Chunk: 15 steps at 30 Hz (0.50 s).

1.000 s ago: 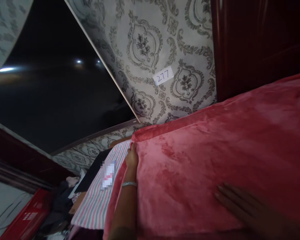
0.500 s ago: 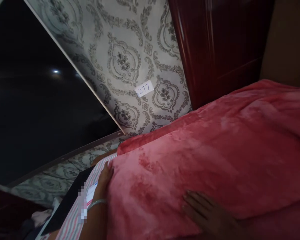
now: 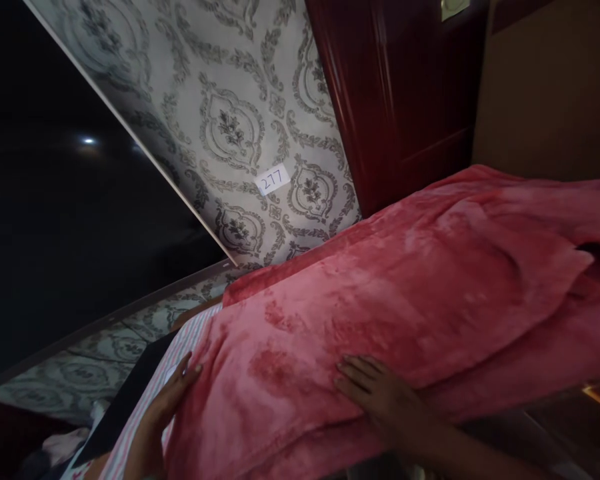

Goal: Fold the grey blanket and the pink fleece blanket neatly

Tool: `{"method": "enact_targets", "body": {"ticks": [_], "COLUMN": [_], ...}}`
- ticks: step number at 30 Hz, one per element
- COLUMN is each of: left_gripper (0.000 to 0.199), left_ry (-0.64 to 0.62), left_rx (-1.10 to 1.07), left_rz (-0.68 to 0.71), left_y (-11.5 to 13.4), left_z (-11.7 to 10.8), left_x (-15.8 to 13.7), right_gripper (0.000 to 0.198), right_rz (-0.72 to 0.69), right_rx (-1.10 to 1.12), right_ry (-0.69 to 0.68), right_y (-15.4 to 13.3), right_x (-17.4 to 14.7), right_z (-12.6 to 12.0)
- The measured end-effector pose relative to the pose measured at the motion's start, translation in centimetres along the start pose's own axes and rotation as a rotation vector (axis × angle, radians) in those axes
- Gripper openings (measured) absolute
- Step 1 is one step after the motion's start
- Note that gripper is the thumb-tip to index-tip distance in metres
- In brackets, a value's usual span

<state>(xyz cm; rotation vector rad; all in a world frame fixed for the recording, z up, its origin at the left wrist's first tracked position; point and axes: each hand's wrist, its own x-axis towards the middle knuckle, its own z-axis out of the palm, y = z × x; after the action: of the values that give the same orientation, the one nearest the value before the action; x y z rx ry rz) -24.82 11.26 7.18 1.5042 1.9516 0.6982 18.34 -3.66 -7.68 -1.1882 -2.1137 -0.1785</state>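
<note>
277 handwritten in blue on a white label [image 3: 273,179] against patterned wallpaper [image 3: 230,127]. below, a red blanket [image 3: 405,280] beside striped cloth [image 3: 193,333]. at the blanket's left edge, left hand [image 3: 173,393], cannot tell whether pinching; on top, right hand [image 3: 375,390], palm down, fingers extended.

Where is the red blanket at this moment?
In the head view, the red blanket spans the lower centre and right, below the patterned wall, with the right hand on top and the left hand at its left edge.
</note>
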Motion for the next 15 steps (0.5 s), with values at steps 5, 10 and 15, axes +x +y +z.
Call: {"method": "enact_targets", "body": {"ticks": [5,10,15], "left_gripper": [0.094,0.081,0.068], "left_ry": [0.031,0.266,0.336], "left_rx": [0.086,0.168,0.259], "left_rz": [0.068,0.099,0.174], "left_y": [-1.1,-2.8,-3.8], "left_z": [0.5,-0.2,-0.6], "left_x": [-3.8,-3.3,-1.6], "right_gripper": [0.068,0.049,0.030], "right_rz": [-0.017,-0.047,-0.009], "right_rx": [0.014,-0.028,-0.023], "right_ry": [0.039,0.069,-0.044], "right_y": [0.2,0.9,1.0], "right_x": [-0.2,0.4,1.4], "right_z": [0.6,0.2,-1.2]}}
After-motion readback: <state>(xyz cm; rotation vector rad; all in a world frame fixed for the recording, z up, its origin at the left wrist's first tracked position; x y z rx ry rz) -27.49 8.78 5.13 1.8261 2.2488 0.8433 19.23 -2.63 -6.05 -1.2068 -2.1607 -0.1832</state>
